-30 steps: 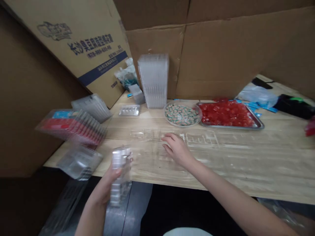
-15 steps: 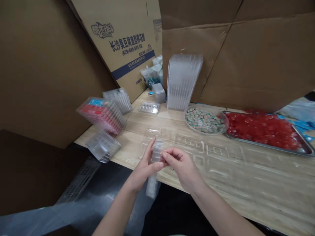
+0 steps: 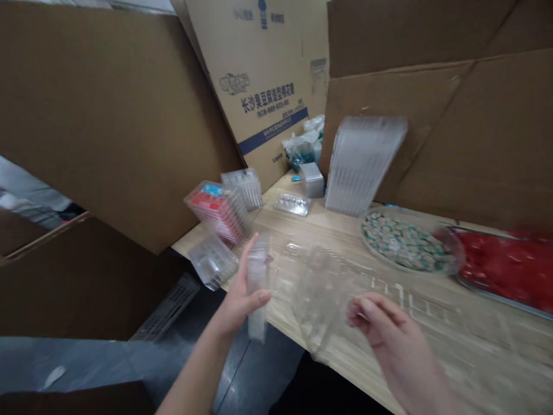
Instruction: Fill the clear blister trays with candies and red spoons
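Observation:
My left hand (image 3: 237, 300) is closed around a slim stack of clear plastic trays (image 3: 258, 265), thumb in front, at the table's front edge. To its right, my right hand (image 3: 384, 323) pinches a single clear plastic tray (image 3: 322, 294), which hangs apart from the stack and is smeared by motion. Under and beyond that tray, more clear trays (image 3: 401, 294) lie spread on the wooden table. Their number and outlines are hard to make out.
Filled trays (image 3: 220, 210) with red and blue contents are stacked at left, near empty tray stacks (image 3: 211, 262). A tall tray stack (image 3: 363, 164) stands behind. At right are a round dish of small packets (image 3: 401, 242) and a metal pan of red pieces (image 3: 510, 265). Cardboard (image 3: 440, 127) walls the back.
My right hand has moved right, away from the left, drawing one clear tray off the stack. The left hand still holds the rest. The view has shifted left.

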{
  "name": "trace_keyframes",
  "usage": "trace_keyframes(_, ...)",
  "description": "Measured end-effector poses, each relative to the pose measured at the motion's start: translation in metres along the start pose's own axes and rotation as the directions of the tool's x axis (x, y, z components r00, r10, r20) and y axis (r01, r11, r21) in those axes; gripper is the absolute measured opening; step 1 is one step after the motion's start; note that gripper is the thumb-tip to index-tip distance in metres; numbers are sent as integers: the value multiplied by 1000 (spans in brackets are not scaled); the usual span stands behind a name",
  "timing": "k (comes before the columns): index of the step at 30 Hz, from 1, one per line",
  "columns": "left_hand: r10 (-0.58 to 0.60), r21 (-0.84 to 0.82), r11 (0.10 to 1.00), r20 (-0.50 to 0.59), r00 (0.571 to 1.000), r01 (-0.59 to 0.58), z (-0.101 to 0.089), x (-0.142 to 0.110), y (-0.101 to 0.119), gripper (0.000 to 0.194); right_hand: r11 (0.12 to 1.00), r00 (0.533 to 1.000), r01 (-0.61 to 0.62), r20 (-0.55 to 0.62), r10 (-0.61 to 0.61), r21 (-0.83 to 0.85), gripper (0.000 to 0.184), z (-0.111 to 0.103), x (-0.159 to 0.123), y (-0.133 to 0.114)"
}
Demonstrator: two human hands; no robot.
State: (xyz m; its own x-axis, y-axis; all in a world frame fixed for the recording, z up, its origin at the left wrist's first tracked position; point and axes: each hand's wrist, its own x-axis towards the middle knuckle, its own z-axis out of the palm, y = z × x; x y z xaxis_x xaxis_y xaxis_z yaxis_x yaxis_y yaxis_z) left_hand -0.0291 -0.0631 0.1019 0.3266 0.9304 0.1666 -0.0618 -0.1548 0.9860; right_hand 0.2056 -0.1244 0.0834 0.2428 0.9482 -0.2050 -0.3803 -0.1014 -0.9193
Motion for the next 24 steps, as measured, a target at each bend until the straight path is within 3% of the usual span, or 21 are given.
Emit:
trace_keyframes(2,112,336,936,-3,994,-105,-30,-1,17,102,1000,999,11,-42,-11,11,24,-18,3,-4)
trace_keyframes(3,142,546,828,16,990,-127,-44,-3,25,102,1000,998,3,-59,-2,13,24,-27,4,-4)
trace_keyframes(5,142,876,467,56,988,-117,-73,-7,36,97,999,995,-35,-95,35,6,26,-40,6,-2)
trace_keyframes(7,61,989,108,99,993,-105,-100,-8,38,90,997,990,-80,-118,78,-10,29,-48,5,3)
trace_keyframes(8,-11,992,-13,129,992,-129,-112,-7,36,90,995,988,-96,-119,94,-16,29,-50,4,7)
trace_keyframes(10,-191,959,-150,211,959,-240,-135,-1,27,93,993,988,-116,-101,113,-22,29,-51,2,13)
trace_keyframes(12,-325,911,-214,275,905,-353,-153,7,17,98,992,990,-120,-73,118,-24,28,-49,-1,17)
trace_keyframes(15,-401,855,-261,325,857,-447,-171,20,5,100,995,993,-103,-56,103,-1,26,-40,-3,17)
trace_keyframes(18,-385,834,-293,345,856,-468,-186,28,-5,85,994,995,-84,-47,88,72,24,-19,2,12)
trace_keyframes(21,-338,839,-291,361,869,-461,-197,25,-15,78,985,999,-38,-19,42,171,25,21,21,9)
trace_keyframes(24,-184,884,-304,312,932,-356,-191,12,-20,79,964,997,63,21,-71,257,25,74,52,19)
